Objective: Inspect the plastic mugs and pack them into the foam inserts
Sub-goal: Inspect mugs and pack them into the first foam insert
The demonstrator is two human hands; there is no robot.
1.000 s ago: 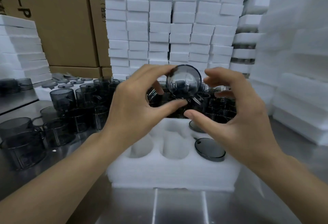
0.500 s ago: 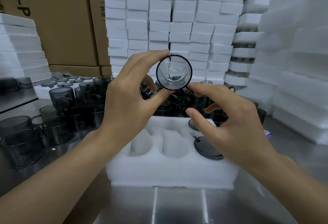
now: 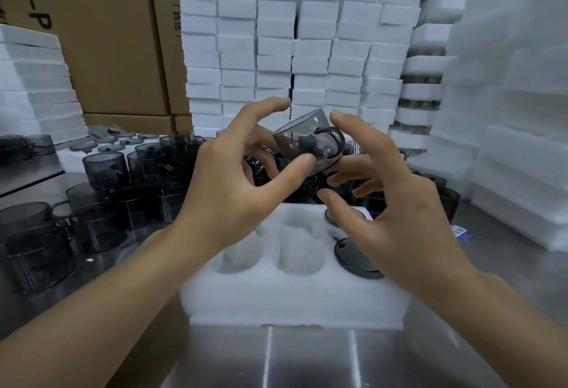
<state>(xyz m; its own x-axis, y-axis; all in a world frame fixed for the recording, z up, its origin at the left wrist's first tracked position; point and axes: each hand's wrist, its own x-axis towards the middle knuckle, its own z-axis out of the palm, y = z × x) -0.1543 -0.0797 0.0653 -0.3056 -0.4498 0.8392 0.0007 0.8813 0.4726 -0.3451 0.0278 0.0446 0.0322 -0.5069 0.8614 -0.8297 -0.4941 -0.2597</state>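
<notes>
I see the left hand (image 3: pixel 233 178) pinching a tilted smoky mug (image 3: pixel 302 138) between thumb and fingers. The right hand (image 3: pixel 390 203) spreads its fingers beside the handle, perhaps touching, above the foam insert (image 3: pixel 292 298).

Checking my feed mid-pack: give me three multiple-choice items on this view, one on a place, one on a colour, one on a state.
1. The mug gripped by the left hand is:
A in a cavity
B in the air above the foam insert
C on a carton

2. That mug's colour is:
A smoky grey
B white
C red

3. The insert's front-left cavity is:
A lidded
B filled
C empty

Answers:
1 B, the mug is held tilted over the insert.
2 A, it is see-through grey plastic.
3 C, only white foam shows inside.
</notes>
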